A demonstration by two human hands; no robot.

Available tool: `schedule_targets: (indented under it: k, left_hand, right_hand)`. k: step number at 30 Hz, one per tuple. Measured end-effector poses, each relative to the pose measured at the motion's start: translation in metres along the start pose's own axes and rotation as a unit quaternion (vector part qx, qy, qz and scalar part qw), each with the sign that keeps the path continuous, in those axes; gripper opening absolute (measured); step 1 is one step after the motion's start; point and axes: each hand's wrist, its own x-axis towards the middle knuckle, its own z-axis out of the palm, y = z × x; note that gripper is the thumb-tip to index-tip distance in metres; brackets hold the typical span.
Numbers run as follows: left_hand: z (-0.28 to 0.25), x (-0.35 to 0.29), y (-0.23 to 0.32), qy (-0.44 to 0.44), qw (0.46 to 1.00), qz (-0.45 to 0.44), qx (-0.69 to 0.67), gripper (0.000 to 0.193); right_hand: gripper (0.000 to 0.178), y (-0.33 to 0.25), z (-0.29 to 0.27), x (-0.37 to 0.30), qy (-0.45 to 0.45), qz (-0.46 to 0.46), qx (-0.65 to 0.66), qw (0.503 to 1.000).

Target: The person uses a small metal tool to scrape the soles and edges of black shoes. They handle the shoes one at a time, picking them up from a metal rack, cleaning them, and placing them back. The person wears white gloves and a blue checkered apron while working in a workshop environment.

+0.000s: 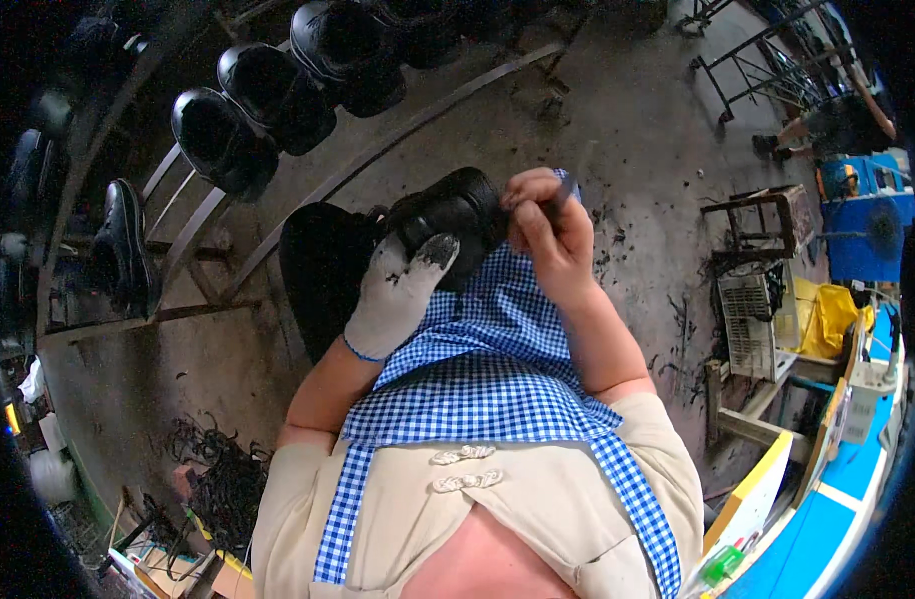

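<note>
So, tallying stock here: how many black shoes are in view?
About 6: one in the hands over the lap, three on the upper rack, one lower left, another dim at far left; more possibly hidden.

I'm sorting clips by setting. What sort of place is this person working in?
Probably a shoe workshop or small factory. The gloved left hand holds a black shoe while the bare right hand works on it; more black shoes sit on a metal rack, over a grimy floor.
</note>
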Motion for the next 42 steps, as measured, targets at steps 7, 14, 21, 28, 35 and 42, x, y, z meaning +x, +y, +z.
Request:
schedule_targets:
  k: [7,14,21,28,35,42]
  left_hand:
    - [-0.001,0.002,0.007,0.011,0.997,0.002,-0.073,0.028]
    - [0.015,0.003,-0.009,-0.142,0.934,0.253,0.210,0.030]
    - [-0.011,0.003,0.034,-0.236,0.923,0.275,0.128,0.037]
    - [-0.046,0.002,-0.040,0.225,0.930,0.085,0.279,0.041]
    - [-0.065,0.013,-0.001,0.103,0.978,-0.010,0.180,0.048]
    - [-0.045,0.023,0.013,-0.016,0.995,0.023,-0.096,0.059]
  right_hand:
    - [0.026,0.005,-0.019,-0.020,0.106,0.082,-0.108,0.985]
    - [0.058,0.029,-0.045,-0.037,-0.103,0.219,0.099,0.965]
    - [0.088,0.077,-0.061,-0.081,0.032,0.374,0.253,0.892]
    - [0.077,0.077,-0.033,-0.096,-0.053,0.294,0.449,0.842]
    - [0.022,0.057,-0.037,-0.041,0.014,0.310,-0.112,0.944]
    - [0.019,-0.043,-0.015,0.020,-0.142,-0.147,-0.233,0.951]
